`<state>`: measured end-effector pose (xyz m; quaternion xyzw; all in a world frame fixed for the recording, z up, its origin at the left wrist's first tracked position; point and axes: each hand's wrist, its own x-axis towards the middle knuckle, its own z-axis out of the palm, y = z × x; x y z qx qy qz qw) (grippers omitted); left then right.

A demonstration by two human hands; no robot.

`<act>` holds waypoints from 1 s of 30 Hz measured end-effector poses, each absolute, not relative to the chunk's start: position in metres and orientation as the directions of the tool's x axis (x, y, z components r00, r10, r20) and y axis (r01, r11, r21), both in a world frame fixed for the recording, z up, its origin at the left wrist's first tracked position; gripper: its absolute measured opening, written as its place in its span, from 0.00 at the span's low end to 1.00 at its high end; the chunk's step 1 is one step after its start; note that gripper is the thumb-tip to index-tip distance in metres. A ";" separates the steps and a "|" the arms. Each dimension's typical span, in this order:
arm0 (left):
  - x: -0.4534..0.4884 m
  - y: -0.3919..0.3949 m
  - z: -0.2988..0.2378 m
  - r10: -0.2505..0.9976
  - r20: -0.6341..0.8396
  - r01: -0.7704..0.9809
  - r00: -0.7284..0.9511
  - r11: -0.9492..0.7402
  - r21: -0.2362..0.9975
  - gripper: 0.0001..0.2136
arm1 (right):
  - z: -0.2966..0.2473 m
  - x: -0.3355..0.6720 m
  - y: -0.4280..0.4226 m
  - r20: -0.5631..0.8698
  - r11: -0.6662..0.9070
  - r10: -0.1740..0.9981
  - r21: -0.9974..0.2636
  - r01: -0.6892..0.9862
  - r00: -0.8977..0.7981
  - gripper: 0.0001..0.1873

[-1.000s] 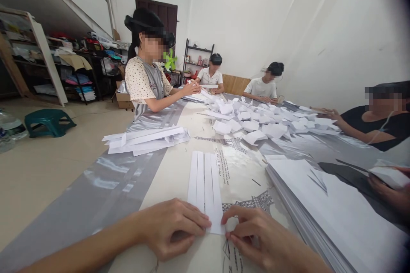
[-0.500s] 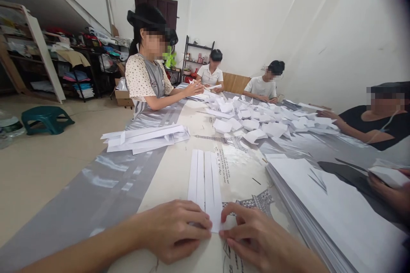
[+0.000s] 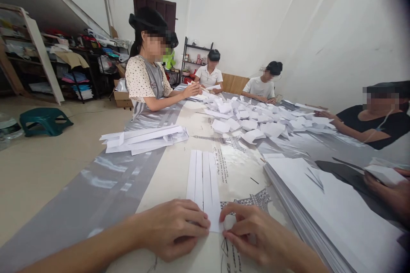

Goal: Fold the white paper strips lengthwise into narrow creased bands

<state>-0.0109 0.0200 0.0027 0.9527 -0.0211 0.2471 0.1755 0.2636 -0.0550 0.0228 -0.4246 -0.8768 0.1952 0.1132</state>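
Observation:
A long white folded paper [image 3: 203,181] lies lengthwise on the table in front of me, creased into narrow strips. My left hand [image 3: 174,228] presses on its near end with fingers curled and fingertips on the sheet. From the other side my right hand [image 3: 253,232] pinches the same near end, thumb and forefinger on the paper's corner. To the right a thick stack of white sheets [image 3: 323,204] rests beside my right hand.
A bundle of folded papers [image 3: 144,138] lies at the left. A heap of folded white pieces [image 3: 256,119] covers the table's middle. Several other people sit round the table [image 3: 115,187] folding paper; one person's hand [image 3: 389,190] holds a white piece at the right edge. Shelves and a green stool [image 3: 45,120] stand at the left.
My hands have stayed on the paper's near end, with my right fingers shifting slightly at the corner. The view has tilted a little.

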 end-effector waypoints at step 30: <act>-0.019 0.020 0.000 0.116 0.474 -0.088 0.873 -0.918 0.387 0.23 | 0.002 0.245 -0.058 0.368 0.681 0.595 0.240 0.692 -0.714 0.13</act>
